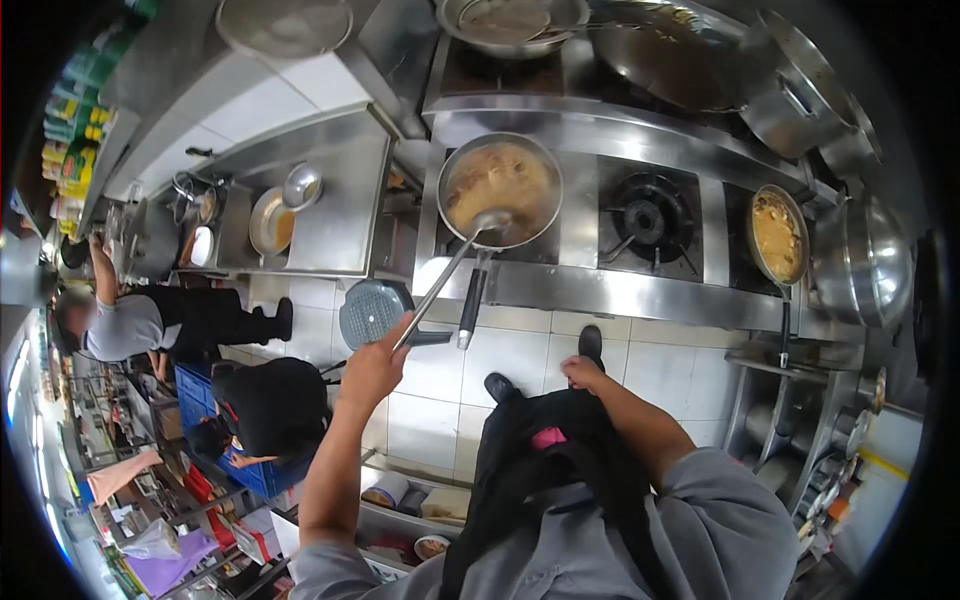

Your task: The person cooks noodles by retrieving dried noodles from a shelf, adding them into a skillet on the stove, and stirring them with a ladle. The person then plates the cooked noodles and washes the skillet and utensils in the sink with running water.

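My left hand is closed around the long metal handle of a ladle. The ladle's bowl rests in a frying pan of brownish, saucy food on the stove. The pan's black handle points toward me, just right of the ladle, with no hand on it. My right hand hangs low in front of my black apron, fingers curled, with nothing visible in it. Beside my left hand is a dark grey pan or lid with a dotted face; what supports it is unclear.
Right of the pan is a bare burner, then a second pan of yellowish food and a large metal bowl. A big pot stands behind. At left are a steel counter, a bent-over person and another person.
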A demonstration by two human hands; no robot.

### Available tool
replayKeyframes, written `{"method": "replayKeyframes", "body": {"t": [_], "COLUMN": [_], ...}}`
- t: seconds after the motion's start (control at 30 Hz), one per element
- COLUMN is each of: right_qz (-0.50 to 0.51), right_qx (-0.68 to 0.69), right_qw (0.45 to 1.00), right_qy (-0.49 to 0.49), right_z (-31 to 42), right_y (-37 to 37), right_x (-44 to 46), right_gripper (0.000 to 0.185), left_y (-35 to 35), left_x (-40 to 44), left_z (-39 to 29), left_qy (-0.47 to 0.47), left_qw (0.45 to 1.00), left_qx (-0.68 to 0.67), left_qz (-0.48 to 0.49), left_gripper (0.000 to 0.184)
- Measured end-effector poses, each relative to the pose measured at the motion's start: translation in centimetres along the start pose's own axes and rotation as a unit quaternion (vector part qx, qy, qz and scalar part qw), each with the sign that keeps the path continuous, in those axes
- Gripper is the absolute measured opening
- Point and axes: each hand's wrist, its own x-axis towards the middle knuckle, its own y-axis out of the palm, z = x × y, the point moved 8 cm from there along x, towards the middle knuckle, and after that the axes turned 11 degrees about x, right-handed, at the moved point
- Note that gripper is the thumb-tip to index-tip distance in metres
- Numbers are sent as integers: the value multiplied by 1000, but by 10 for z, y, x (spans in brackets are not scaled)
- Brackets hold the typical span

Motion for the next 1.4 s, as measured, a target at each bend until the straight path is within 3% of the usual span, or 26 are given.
{"method": "replayKeyframes", "body": {"t": [0.03,0.07,0.13,0.27,0.33,0.37,0.4,0.47,0.57,0.6,0.63,0.67,0.73,0.77,0.8,0.83,0.87,0.93,1.07,1.13,1.17,1.2,1.23,1.3,1.33,1.4], "right_qz": [4,7,1,19,27,41,53,25,-13,-48,-96,-139,-143,-150,-205,-249,-281,-330,-350,-266,-199,-132,-110,-83,-59,-30], "right_qx": [2,5,37,-21,-70,-158,-243,-289,-242,-224,-207,-184,-305,-341,-223,-97,30,196,364,470,492,513,511,516,457,393], "right_qw": [1000,1000,999,999,997,980,950,918,950,952,962,969,924,903,945,963,958,923,862,834,835,828,830,829,866,900], "right_qy": [1,2,-2,-17,-37,-112,-187,-269,-198,-205,-149,-89,-184,-214,-124,-34,57,14,-39,-111,-148,-185,-194,-200,-195,-188], "right_z": [4,7,12,29,34,35,34,36,3,9,4,-13,-69,-96,-123,-146,-166,-155,-133,-93,-71,-48,-17,35,50,64], "right_y": [20,40,79,152,162,162,161,133,48,17,-20,-55,-142,-182,-226,-261,-285,-314,-406,-451,-468,-484,-489,-492,-493,-501], "right_x": [10,21,43,31,17,12,3,-30,-52,-76,-106,-135,-129,-136,-150,-161,-171,-228,-268,-266,-259,-254,-264,-278,-277,-274], "right_gripper": [21,23,25,25,24,24,24,25,23,23,22,21,20,19,19,19,19,24,40,51,55,58,55,53,47,42], "left_y": [7,21,26,38,40,40,40,20,-23,-25,-32,-26,15,48,64,73,74,88,90,82,82,83,85,67,66,64], "left_x": [3,7,10,31,48,57,57,53,12,2,-9,-16,-3,13,14,7,-9,-25,-28,-7,16,44,68,89,99,123], "left_z": [4,5,2,-6,-7,0,8,16,12,10,-1,-8,-10,-5,-15,-42,-84,-154,-312,-397,-433,-476,-515,-600,-629,-676], "left_qy": [31,33,63,26,-31,-23,-16,7,17,52,118,39,-70,51,15,-24,-46,7,19,8,84,187,257,294,234,267], "left_qw": [996,996,968,973,995,994,994,985,978,960,927,954,975,957,927,849,748,642,601,719,825,879,909,929,963,959], "left_qx": [-16,-25,-136,-160,-61,-70,-71,-92,-129,-175,-194,-209,-144,-176,-363,-526,-654,-744,-741,-646,-531,-434,-321,-180,-124,-62], "left_qz": [-80,-77,-203,-163,-68,-79,-86,-148,-163,-214,-298,-214,-155,-226,-94,46,99,186,299,255,175,67,-67,-136,-48,-71], "left_gripper": [61,61,62,62,62,60,60,63,68,69,68,64,48,31,22,16,19,27,30,42,47,49,51,50,48,48]}}
